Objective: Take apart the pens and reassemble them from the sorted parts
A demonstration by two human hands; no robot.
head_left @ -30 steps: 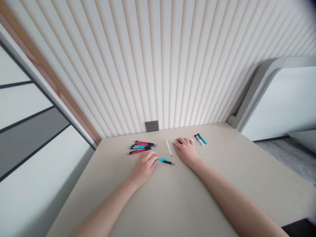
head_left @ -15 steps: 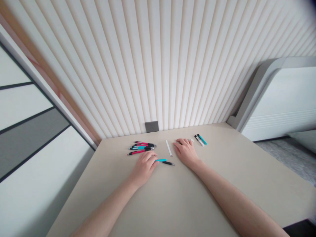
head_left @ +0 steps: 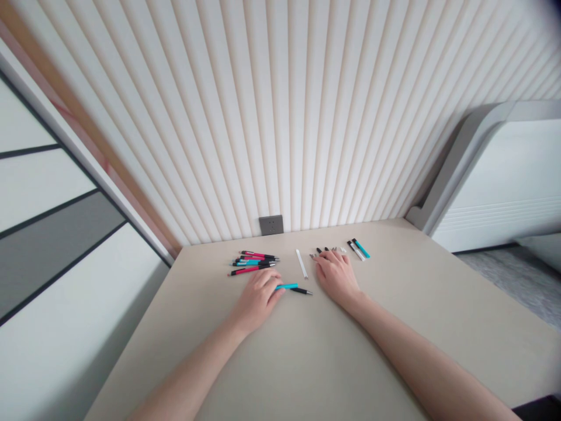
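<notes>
Both hands down on the desk [head_left: 394, 327]
L hand [head_left: 256, 298] fingertips on teal pen [head_left: 293, 287] mid-desk, can't tell if pinching; R hand [head_left: 336, 275] flat, fingers spread at small black parts [head_left: 324, 251]. Lifting either needs a pinch.

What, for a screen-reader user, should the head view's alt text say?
The left hand touches a teal pen on a beige table while the right hand rests beside small pen parts. Red and teal pens lie clustered beyond the left hand.
</notes>
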